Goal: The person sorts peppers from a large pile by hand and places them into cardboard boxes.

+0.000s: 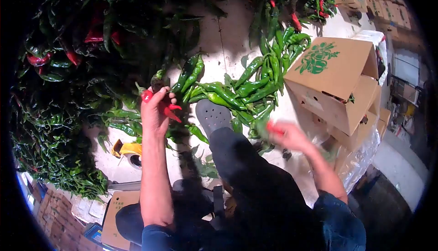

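1. The grey shoe (213, 116), dotted with holes, stands on pale floor (214, 70); long, glossy green peppers (251, 86) crowd close about its toe.
2. Just left of the shoe, the left hand (156, 109) is curled around several red peppers (169, 111), shiny, with slim pointed tips.
3. Right of the shoe, the right hand (292, 137) is blurred, its fingertips pinching a red pepper (273, 127).
4. Farther left of the shoe, a yellow tape dispenser (132, 149) lies near the edge of a pepper pile (64, 128), dark green with some red.
5. Ahead of the shoe, a strip of floor gives room between pile and loose peppers.
6. Well right of the shoe, a cardboard box (328, 64) bears a green vegetable print.
7. Farthest beyond the shoe, to the right, stacked boxes (381, 0) carry green marks too small to read.
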{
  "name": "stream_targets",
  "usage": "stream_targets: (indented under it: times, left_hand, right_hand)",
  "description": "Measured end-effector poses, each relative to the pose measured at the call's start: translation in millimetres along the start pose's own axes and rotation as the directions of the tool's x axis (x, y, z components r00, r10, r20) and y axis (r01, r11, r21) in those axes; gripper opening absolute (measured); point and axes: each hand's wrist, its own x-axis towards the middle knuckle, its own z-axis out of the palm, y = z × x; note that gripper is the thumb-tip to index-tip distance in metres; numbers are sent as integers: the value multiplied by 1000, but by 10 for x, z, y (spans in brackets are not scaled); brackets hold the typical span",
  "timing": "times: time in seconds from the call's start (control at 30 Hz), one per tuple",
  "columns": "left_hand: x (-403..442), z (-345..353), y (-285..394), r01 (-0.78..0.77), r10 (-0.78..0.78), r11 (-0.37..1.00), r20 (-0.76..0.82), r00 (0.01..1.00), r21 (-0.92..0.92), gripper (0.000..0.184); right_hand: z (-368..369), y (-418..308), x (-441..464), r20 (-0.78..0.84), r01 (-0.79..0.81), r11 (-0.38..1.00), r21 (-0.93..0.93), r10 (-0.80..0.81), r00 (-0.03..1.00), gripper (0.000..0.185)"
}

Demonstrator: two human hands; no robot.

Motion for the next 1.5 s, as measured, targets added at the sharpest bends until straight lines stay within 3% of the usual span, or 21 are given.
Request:
stream_targets:
  times: [0.03,0.07,0.13,0.2,0.27,0.37,0.4,0.47,0.57,0.77,0.83,0.9,0.97,1.0,1.1,1.23,1.37,1.47,1.5]
  left_hand:
    - [14,-25,-2,-9,9,999,-3,1000,46,18]
    - [22,-17,-7,-5,5,998,2,1000,59,18]
    - [-4,-18,-21,3,-3,996,1,1000,84,18]
    - [-4,-1,-115,23,-28,995,50,998,99,20]
    - [-96,171,-168,58,-65,995,94,993,81,21]
    - [-189,335,-244,142,-150,987,111,982,79,28]
    - [-199,373,-273,163,-170,984,104,980,73,28]
    - [-182,426,-349,176,-184,981,101,978,86,21]
    - [-195,490,-450,211,-215,974,56,975,77,15]
    - [-189,491,-476,224,-230,971,71,971,82,15]
    - [-201,504,-416,233,-242,966,84,967,110,15]
    - [-233,531,-361,234,-248,965,129,960,115,16]
    - [-224,584,-349,210,-229,972,207,951,109,23]
    - [-235,638,-339,193,-214,975,237,948,107,26]
    - [-218,732,-378,212,-235,971,300,925,108,37]
    - [-233,864,-310,217,-228,973,353,907,72,42]
    - [-235,1010,-245,199,-210,978,390,897,68,43]
    - [-208,1030,-285,236,-222,972,441,870,24,47]
    - [-201,1028,-299,256,-227,967,456,860,0,49]
  right_hand:
    - [167,224,-164,250,-8,970,-244,70,966,29]
    - [223,243,-216,458,49,883,-467,194,868,32]
    - [181,81,-187,148,-144,983,-111,160,976,33]
    - [109,-107,41,-176,-154,957,247,201,964,33]
    - [2,-196,383,-379,-87,955,282,194,905,25]
    - [-116,-113,941,-571,-150,973,176,225,790,18]
    - [-150,-83,1126,-635,-133,989,70,147,758,22]
    - [-133,-78,1449,-606,-241,943,-231,54,793,29]
    - [-79,-132,1696,-477,-386,799,-461,144,867,37]
    - [-127,-113,1768,-487,-481,845,-234,326,810,34]
    - [-300,111,1615,-412,-295,945,143,328,850,26]
    - [-554,-100,1228,-310,-140,863,486,320,895,24]
    - [-781,-203,943,-162,-45,662,749,249,955,21]
    - [-823,-198,886,-161,-4,605,796,219,962,20]
    - [-884,-283,831,-175,130,429,894,68,982,18]
    - [-794,-472,959,-194,168,311,935,54,979,19]
    - [-656,-647,1088,-142,149,307,940,-46,989,28]
    - [-607,-745,1142,-60,91,436,896,-84,995,25]
    - [-573,-805,1132,-105,108,489,865,-33,994,22]
